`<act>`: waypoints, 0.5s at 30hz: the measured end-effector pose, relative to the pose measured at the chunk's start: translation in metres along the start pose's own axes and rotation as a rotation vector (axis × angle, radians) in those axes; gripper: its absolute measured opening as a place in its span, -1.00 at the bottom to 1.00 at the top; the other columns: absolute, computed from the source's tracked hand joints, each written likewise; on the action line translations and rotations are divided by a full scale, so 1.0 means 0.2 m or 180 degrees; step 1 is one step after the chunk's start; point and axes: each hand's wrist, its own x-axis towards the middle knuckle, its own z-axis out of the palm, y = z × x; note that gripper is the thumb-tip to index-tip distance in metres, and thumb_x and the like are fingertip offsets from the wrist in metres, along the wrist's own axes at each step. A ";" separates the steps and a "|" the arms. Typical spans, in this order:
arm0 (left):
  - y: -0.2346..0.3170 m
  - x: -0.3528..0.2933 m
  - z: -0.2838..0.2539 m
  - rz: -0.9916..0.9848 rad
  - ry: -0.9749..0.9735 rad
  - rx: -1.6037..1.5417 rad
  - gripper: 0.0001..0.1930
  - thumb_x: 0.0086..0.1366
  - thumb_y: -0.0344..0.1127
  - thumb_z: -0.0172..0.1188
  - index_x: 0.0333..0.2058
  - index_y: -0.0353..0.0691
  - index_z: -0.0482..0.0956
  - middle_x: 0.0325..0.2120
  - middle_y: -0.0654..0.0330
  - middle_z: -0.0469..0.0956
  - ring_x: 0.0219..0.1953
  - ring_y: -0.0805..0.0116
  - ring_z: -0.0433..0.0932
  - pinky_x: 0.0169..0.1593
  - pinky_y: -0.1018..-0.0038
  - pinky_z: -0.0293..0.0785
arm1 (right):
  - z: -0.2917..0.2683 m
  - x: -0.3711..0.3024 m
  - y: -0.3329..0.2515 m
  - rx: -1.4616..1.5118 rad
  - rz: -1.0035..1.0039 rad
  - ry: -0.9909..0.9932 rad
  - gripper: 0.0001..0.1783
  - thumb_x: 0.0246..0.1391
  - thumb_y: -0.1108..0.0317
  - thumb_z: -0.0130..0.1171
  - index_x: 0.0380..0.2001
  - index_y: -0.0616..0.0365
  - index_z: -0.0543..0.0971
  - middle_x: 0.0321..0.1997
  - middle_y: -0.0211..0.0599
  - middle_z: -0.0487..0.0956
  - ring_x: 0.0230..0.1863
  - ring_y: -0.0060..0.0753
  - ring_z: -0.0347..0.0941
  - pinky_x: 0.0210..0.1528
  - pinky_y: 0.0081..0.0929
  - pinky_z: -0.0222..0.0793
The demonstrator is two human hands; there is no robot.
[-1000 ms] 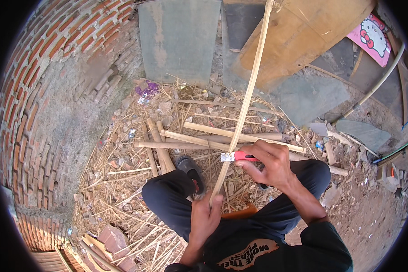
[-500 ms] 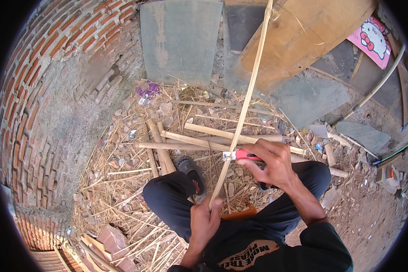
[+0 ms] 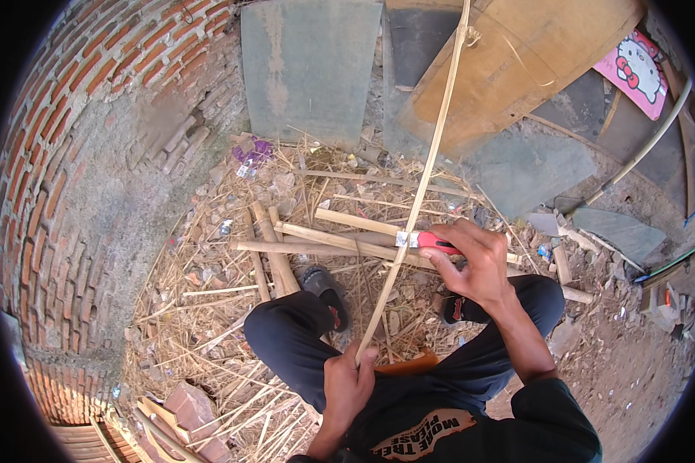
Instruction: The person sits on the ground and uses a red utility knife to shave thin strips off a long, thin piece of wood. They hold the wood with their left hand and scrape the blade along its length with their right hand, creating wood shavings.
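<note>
My left hand (image 3: 348, 383), low in front of my body, is closed round the near end of a long pale bamboo strip (image 3: 434, 150). The strip slants up and away to the right, past the top of the view. Farther along it, my right hand (image 3: 475, 258) grips a red utility knife (image 3: 438, 244). Its short metal blade end lies across the strip and touches it. A curled shaving (image 3: 472, 35) clings to the strip near its far part. An orange-brown piece (image 3: 411, 363) lies between my thighs, partly hidden.
Split bamboo pieces (image 3: 355, 221) and thicker poles (image 3: 274, 248) lie crosswise beyond my feet, over straw and rubble. A brick wall (image 3: 62, 216) rises at left. Grey sheets (image 3: 309, 73) and a brown board (image 3: 510, 85) lean at the back. Reddish blocks (image 3: 193, 413) sit lower left.
My right hand and the knife have slid a little way up the strip, away from me. The strip has tilted slightly to the right; my left hand keeps its hold.
</note>
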 end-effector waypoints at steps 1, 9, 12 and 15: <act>0.00 -0.01 0.00 -0.0053 -0.0031 0.0010 -0.66 0.62 -0.12 0.20 -0.15 -0.36 0.67 -0.67 -0.12 0.45 -0.59 -0.21 0.59 -0.47 0.15 0.43 | -0.01 0.03 0.03 0.0022 0.0129 0.0126 -0.70 0.12 0.16 0.59 -0.17 0.09 0.82 -0.33 -0.30 0.75 -0.48 -0.24 0.68 -0.44 -0.35 0.55; -0.05 -0.09 -0.01 -0.0230 -0.0151 0.0103 -0.65 0.62 -0.12 0.21 -0.12 -0.36 0.69 -0.67 -0.11 0.48 -0.57 -0.22 0.61 -0.45 0.15 0.47 | -0.07 0.14 0.22 0.0155 0.0499 -0.0256 -0.69 0.19 0.17 0.51 -0.13 0.15 0.81 -0.26 -0.16 0.79 -0.30 -0.08 0.74 -0.21 -0.26 0.63; -0.07 -0.10 0.00 -0.0265 -0.0129 0.0059 -0.65 0.62 -0.12 0.20 -0.07 -0.36 0.70 -0.68 -0.10 0.47 -0.58 -0.20 0.62 -0.46 0.18 0.47 | -0.05 0.16 0.24 0.0200 0.0501 -0.0324 -0.70 0.19 0.16 0.51 -0.14 0.14 0.82 -0.24 -0.17 0.79 -0.30 -0.08 0.74 -0.22 -0.27 0.63; -0.05 -0.11 -0.01 -0.0375 -0.0128 0.0033 -0.64 0.63 -0.12 0.19 -0.03 -0.37 0.71 -0.69 -0.09 0.47 -0.58 -0.17 0.63 -0.46 0.20 0.47 | -0.04 0.17 0.24 0.0186 0.0512 -0.0413 -0.69 0.16 0.26 0.54 -0.15 0.26 0.79 -0.20 -0.06 0.79 -0.28 -0.11 0.76 -0.20 -0.34 0.63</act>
